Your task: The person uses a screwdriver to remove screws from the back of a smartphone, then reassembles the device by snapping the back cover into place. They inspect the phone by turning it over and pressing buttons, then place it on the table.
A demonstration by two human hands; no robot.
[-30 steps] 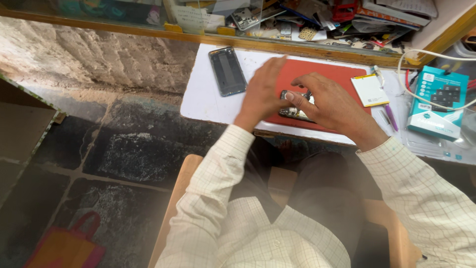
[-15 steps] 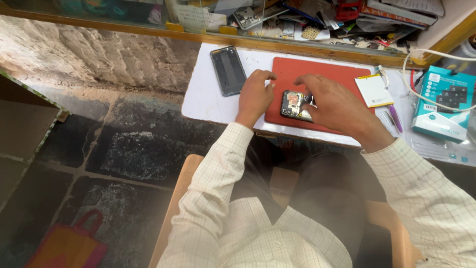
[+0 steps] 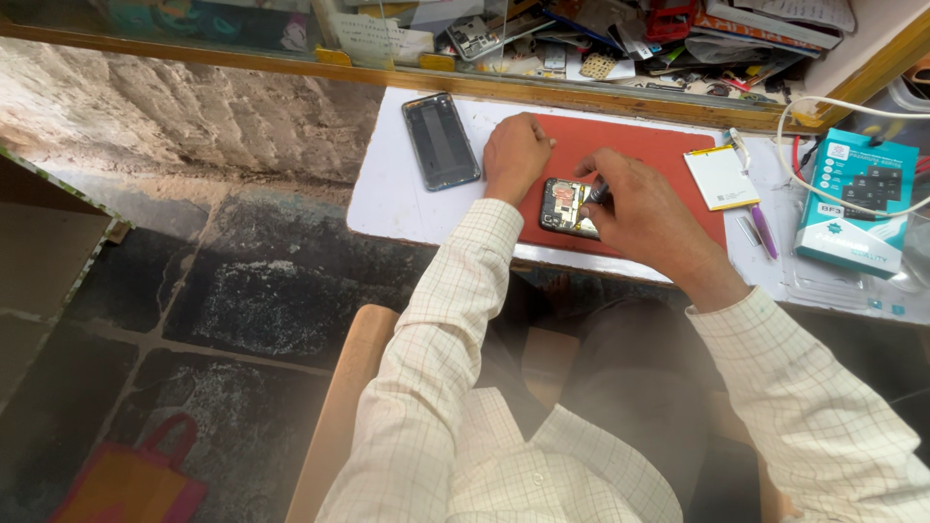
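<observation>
Opened phone lies on the red mat atop the counter. Right hand pinches a small tool at its edge; left hand rests fisted beside it, empty.

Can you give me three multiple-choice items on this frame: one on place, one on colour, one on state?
1. Where does the opened phone lie?
A. on the red mat
B. on the stone floor
C. on the teal box

2. What colour is the pen right of the mat?
A. green
B. purple
C. orange

3. What state is the phone under the hands in?
A. sealed in a case
B. screen lit
C. back off, insides showing

Answers:
1 A, the phone rests on the mat, with the left hand beside it.
2 B, its barrel is purple.
3 C, board and parts show bare where the right hand touches it.
</observation>
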